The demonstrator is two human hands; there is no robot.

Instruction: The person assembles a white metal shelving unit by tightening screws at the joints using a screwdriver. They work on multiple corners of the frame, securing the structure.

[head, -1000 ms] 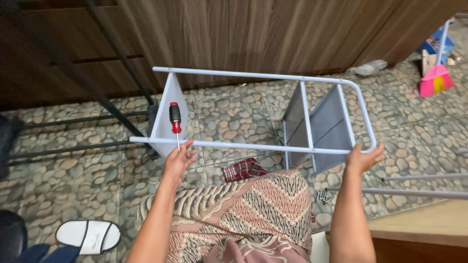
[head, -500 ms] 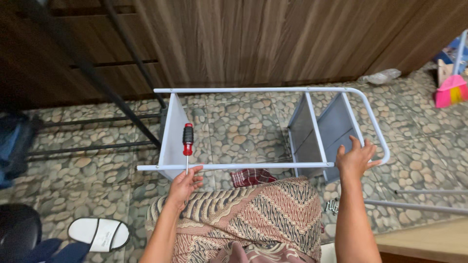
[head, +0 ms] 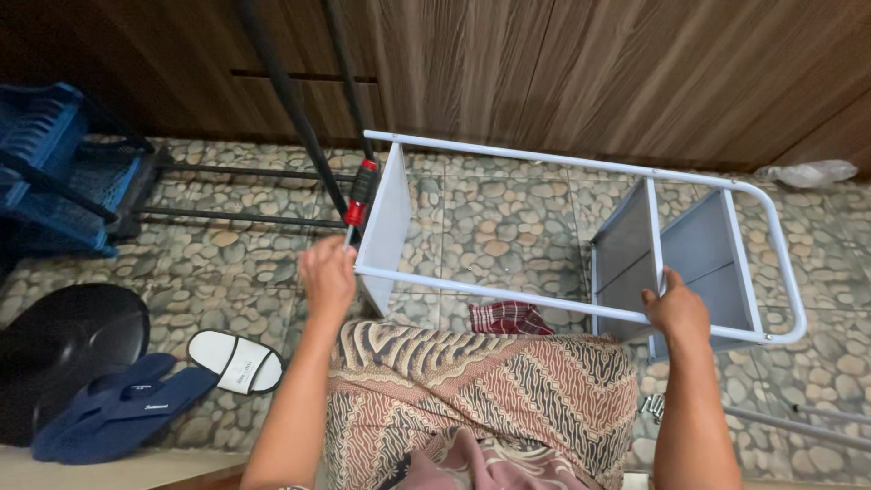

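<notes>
Two hands hold a white rack frame (head: 581,236) over a pebble floor (head: 508,209).

The left hand (head: 328,277), arm stretched forward, is closed around a red-and-black screwdriver (head: 357,201), tip down at the frame's near rail beside a grey panel (head: 386,227). The right hand (head: 676,310), arm straight, grips the near rail by the grey shelves (head: 671,259). The frame lies tilted above the patterned lap (head: 481,390), with a white sandal (head: 236,360) at left.
</notes>
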